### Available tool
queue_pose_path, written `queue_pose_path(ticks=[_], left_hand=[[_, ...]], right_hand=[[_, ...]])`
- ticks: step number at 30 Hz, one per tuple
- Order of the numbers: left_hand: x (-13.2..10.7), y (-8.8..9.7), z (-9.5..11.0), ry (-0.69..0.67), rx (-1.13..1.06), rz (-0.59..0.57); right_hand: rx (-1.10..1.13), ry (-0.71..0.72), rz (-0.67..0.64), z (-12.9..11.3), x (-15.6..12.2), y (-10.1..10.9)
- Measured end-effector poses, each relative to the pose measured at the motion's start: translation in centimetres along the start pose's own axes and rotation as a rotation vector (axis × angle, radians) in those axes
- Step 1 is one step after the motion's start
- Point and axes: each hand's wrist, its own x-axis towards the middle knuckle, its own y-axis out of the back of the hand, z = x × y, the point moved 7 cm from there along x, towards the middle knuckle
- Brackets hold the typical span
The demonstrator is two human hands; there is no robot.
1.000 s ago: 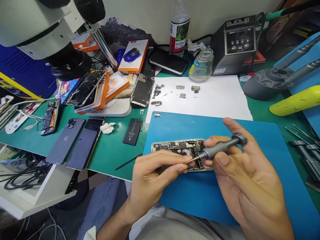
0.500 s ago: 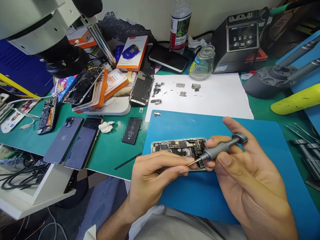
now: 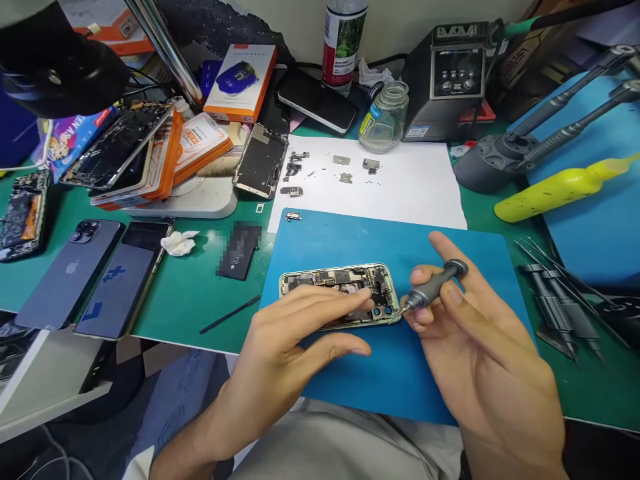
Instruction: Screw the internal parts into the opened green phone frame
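Observation:
An opened phone (image 3: pixel 350 277) lies on the blue mat (image 3: pixel 400 380), its circuit board and two camera lenses exposed. My left hand (image 3: pixel 295 347) hovers over its near edge, thumb and fingers apart with nothing between them, and hides part of the phone. In my right hand (image 3: pixel 485 353) is a grey precision screwdriver (image 3: pixel 431 288), gripped by thumb and fingers with the index finger raised behind its cap. The driver's tip points down-left, close to the phone's right end; whether it touches the frame I cannot tell.
Small metal parts (image 3: pixel 345 177) lie on white paper (image 3: pixel 420 193) behind the mat. A battery (image 3: pixel 241 250), a black stick (image 3: pixel 230 315) and two phones (image 3: pixel 73 270) are on the left. Tweezers (image 3: pixel 555 280) lie right; a glass jar (image 3: pixel 387 120) stands behind.
My left fingers have let go of the screwdriver's tip and spread apart. The screwdriver in my right hand has shifted right relative to the phone. The camera view has moved.

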Motion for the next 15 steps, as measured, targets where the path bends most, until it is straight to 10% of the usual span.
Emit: queue_pose_path(ticks=[15], left_hand=[[0.3,-0.5,-1.1,0.140,-0.329,0.059]], right_hand=[[-0.023,0.012,-0.134,1.4,0.0,-1.6]])
